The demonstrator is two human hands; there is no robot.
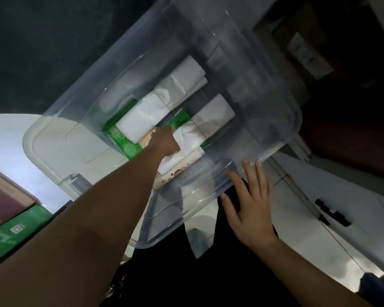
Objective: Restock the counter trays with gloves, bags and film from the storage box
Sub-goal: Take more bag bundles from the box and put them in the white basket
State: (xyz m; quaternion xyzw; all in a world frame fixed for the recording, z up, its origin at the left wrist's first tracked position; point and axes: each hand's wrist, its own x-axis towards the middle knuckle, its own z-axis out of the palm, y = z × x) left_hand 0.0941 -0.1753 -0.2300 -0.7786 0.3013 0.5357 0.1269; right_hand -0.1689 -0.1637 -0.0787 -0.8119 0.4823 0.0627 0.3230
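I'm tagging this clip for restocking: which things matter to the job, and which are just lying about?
Job: clear storage box, white bag bundles, green box under them, left hand reaching in, right hand at its rim.
Lying about: maroon box, cardboard box.

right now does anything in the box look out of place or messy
Nothing looks spilled or damaged. The white bag bundles lie at loose angles over a green carton in the box, which reads as ordinary storage. The left hand reaches among them; the right hand is open at the near rim.
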